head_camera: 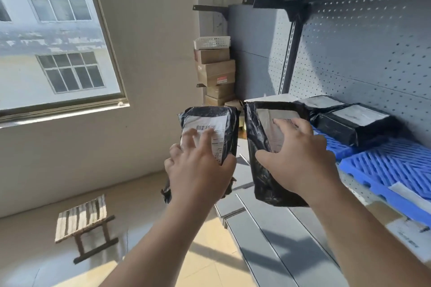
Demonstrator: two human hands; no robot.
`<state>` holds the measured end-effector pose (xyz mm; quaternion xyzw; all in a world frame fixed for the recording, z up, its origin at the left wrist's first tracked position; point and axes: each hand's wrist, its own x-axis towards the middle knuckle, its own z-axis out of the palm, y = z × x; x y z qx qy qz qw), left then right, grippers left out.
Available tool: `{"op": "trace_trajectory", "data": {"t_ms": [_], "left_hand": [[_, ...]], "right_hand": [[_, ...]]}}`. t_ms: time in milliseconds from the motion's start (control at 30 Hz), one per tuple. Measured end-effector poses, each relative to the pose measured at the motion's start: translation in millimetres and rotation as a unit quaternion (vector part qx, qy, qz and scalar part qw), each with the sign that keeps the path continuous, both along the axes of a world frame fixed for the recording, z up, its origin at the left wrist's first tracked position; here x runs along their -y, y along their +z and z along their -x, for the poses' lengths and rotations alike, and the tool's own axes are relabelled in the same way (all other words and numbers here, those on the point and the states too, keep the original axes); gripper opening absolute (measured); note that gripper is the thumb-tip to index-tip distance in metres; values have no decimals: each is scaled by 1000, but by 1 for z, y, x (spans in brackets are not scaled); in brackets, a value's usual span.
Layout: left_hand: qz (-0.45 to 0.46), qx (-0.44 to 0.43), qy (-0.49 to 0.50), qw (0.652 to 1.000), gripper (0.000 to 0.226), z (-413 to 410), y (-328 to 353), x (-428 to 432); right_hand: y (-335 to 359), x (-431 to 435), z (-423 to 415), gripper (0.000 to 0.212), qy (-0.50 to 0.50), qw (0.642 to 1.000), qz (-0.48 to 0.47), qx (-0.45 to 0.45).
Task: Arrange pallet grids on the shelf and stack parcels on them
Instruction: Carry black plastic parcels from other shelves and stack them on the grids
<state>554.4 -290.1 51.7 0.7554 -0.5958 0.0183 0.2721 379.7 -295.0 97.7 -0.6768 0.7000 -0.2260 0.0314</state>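
Parcels in both hands, head view only. Left hand [198, 170] grips a black poly-wrapped parcel [210, 132] from its near end, thumb on one side edge, fingers [198, 137] spread flat over the white barcode label. Right hand [296, 158] holds a second black parcel [258, 146] the same way, fingers splayed on its label, thumb hooked on the left edge. Both parcels are in the air, left of the shelf, not yet on anything. Blue pallet grids [384, 165] already lie on the grey shelf [356, 191]; two more black parcels [349, 123] sit on the far grid, touching each other. Near grid looks mostly bare apart from a white slip.

Handling judgement: film wrap is wrinkled and glossy, likely slippery and soft outside, contents look boxy and firm. One-hand carry suggests light weight. Best hold is across the width near the middle, pinching both long edges, not the loose film ends.
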Motion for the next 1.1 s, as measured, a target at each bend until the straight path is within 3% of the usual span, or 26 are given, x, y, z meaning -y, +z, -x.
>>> {"op": "trace_trajectory", "data": {"t_ms": [700,1100], "left_hand": [[69,15,-221,973,60,140,35,275],[16,45,-414,909,64,221,34,405]], "right_hand": [[34,188,125,68,-211,977,23,8],[39,254,174,64,-406,912,-59,16]]}}
